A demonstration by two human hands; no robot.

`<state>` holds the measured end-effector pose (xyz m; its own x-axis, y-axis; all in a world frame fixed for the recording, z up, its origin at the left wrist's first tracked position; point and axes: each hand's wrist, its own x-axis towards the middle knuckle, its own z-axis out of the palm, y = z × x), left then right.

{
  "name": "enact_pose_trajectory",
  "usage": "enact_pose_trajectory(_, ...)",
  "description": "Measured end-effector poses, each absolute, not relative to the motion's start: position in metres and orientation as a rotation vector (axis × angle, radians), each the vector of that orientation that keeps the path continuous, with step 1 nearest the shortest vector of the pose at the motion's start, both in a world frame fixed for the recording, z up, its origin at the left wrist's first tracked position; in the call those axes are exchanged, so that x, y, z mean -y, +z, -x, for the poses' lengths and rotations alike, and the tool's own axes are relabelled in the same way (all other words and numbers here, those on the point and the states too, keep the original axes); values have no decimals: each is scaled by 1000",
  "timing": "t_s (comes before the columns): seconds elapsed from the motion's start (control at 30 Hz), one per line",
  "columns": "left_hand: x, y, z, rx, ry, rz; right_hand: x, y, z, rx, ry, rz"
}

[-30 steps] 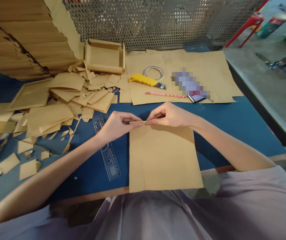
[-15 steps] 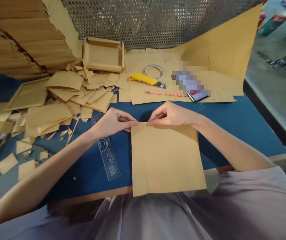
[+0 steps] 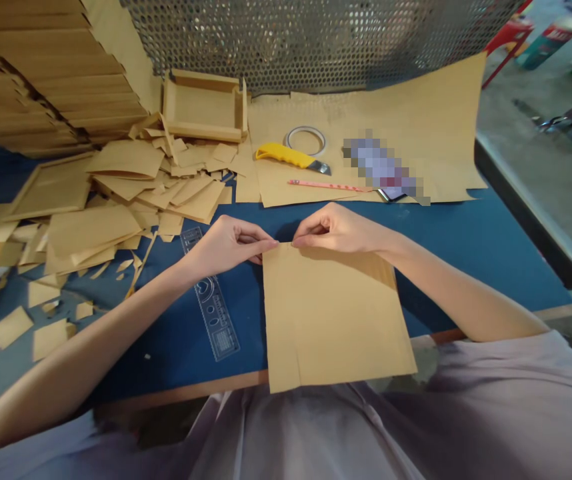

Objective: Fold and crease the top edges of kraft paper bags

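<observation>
A tan sheet of cardboard lies before me, its near edge jutting past the table edge toward my body. A faint crease line runs along its left side. My left hand pinches the sheet's far left corner between thumb and fingers. Just beside it, my right hand grips the same far edge, its fingers curled and partly hidden. Under my left wrist, a clear plastic ruler with cut-out shapes rests on the blue table.
Beyond my hands, a yellow utility knife, a tape roll, a pink pencil and a blurred phone lie on cardboard. Scraps cover the left, near an open cardboard tray and stacked cardboard.
The cardboard sheet's near end has swung slightly right. Both hands keep their pinch, the right one shifting slightly left. At the back right, the large cardboard's raised corner has dropped lower.
</observation>
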<state>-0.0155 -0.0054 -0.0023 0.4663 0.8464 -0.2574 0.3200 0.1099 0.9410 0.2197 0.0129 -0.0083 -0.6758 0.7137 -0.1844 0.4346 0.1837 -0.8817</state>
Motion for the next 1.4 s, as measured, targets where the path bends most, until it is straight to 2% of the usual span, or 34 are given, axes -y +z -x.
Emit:
enact_pose_trajectory(0.23, 5, -4, 15, -1115, 543, -1462, -10, -5, -216, 2144, 1546, 1170)
enact_pose_trajectory(0.4, 6, -4, 15, -1097, 534, -1525, -8, -7, -214, 2169, 1468, 1198)
enact_pose_trajectory(1.4, 9, -5, 10, -1045, 517, -1755, -9, -4, -211, 2216, 1544, 1121)
